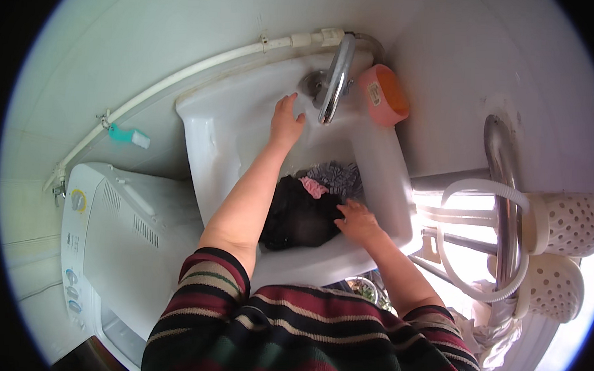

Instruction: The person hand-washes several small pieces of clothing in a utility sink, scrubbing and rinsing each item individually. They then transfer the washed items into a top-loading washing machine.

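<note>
Over the back of the white sink (201, 135) my left hand (286, 122) reaches toward the base of the chrome faucet (339, 77). Its fingers are apart and nothing shows in them. My right hand (358, 221) is low in the basin, at the right edge of a dark wet cloth (300, 218); whether it grips the fabric is hard to see. A pink piece of cloth (314, 187) and a grey patterned cloth (335, 177) lie against the dark one. The faucet spout points down into the basin.
A pink-orange container (384, 95) stands on the sink's back right corner. To the left is a white washing machine (138, 242). A teal brush (128, 135) hangs from the wall pipe (192, 69). At right are a metal rail (504, 166), a white hose (510, 292) and perforated baskets (572, 225).
</note>
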Action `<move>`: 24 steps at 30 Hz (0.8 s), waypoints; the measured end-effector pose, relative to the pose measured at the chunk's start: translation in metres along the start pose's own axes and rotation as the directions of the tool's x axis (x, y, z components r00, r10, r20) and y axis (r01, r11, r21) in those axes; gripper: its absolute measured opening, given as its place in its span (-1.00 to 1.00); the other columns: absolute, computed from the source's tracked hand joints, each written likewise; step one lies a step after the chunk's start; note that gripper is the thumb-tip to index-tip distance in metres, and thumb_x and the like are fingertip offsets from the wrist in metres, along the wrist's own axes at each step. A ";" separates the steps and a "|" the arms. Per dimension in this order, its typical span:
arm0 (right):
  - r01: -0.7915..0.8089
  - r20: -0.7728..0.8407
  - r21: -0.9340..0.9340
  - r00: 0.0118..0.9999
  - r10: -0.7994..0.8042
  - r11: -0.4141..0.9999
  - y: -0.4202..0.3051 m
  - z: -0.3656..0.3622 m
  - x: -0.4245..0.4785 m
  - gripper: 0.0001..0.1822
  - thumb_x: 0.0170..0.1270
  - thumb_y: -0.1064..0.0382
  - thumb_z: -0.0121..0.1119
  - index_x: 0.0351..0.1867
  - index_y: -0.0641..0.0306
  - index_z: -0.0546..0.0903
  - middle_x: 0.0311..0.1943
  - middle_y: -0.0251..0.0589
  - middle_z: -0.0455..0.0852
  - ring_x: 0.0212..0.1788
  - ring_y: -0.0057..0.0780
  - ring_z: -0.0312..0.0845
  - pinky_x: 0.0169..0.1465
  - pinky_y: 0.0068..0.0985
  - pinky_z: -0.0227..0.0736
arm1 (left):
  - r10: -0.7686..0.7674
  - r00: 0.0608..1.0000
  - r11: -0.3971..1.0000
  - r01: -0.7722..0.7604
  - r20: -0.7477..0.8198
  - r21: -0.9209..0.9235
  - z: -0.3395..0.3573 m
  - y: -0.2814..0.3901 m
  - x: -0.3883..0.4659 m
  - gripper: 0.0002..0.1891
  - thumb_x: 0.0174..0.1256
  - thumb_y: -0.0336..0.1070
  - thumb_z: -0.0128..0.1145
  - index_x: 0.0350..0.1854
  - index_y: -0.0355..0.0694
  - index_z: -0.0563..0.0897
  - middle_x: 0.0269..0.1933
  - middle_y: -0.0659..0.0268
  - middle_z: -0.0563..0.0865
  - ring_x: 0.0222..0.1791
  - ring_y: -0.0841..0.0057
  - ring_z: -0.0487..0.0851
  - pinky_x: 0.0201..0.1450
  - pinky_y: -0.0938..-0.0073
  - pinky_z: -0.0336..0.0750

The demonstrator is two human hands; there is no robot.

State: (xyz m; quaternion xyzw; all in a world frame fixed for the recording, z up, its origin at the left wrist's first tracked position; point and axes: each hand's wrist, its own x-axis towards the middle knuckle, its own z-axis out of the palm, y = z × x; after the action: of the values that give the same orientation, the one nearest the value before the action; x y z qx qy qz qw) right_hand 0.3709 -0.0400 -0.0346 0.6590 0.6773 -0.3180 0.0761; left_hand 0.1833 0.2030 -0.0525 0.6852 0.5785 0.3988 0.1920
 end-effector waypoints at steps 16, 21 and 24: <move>-0.258 -0.191 -0.066 0.951 0.241 0.964 -0.009 -0.007 -0.071 -0.53 0.25 -0.22 0.01 -0.05 0.00 0.68 0.09 -0.18 0.60 0.29 -0.20 0.32 0.38 -0.13 0.01 | 0.009 0.704 0.768 -0.459 0.710 0.446 -0.211 -0.019 -0.209 -0.72 0.04 -0.10 0.30 -0.21 -0.06 0.70 -0.25 0.34 0.71 0.00 0.42 0.58 0.38 0.16 0.12; -0.229 -0.163 -0.037 0.962 0.220 0.973 -0.008 -0.009 -0.069 -0.52 0.22 -0.24 0.03 -0.16 0.05 0.72 0.00 -0.19 0.65 0.20 -0.24 0.41 0.35 -0.24 0.09 | 0.152 0.808 0.840 -0.408 0.569 0.357 -0.219 -0.016 -0.220 -0.78 0.06 -0.09 0.28 -0.34 -0.09 0.69 -0.39 0.30 0.68 -0.18 0.37 0.60 0.30 0.20 0.20; -0.316 -0.059 -0.058 0.948 0.313 0.947 -0.019 -0.019 -0.069 -0.51 0.18 -0.24 0.08 -0.10 0.05 0.70 0.04 -0.21 0.63 0.21 -0.22 0.39 0.35 -0.27 0.11 | 0.146 0.838 0.857 -0.372 0.525 0.357 -0.218 -0.013 -0.218 -0.82 0.08 -0.13 0.24 -0.42 -0.11 0.65 -0.47 0.27 0.64 -0.28 0.34 0.60 0.25 0.22 0.24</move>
State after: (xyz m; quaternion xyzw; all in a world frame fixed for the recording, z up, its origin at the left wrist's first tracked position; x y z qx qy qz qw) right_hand 0.3669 -0.0870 0.0232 0.7632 0.5754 -0.2630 0.1311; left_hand 0.0049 -0.0431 -0.0002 0.8612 0.4869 0.0961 0.1100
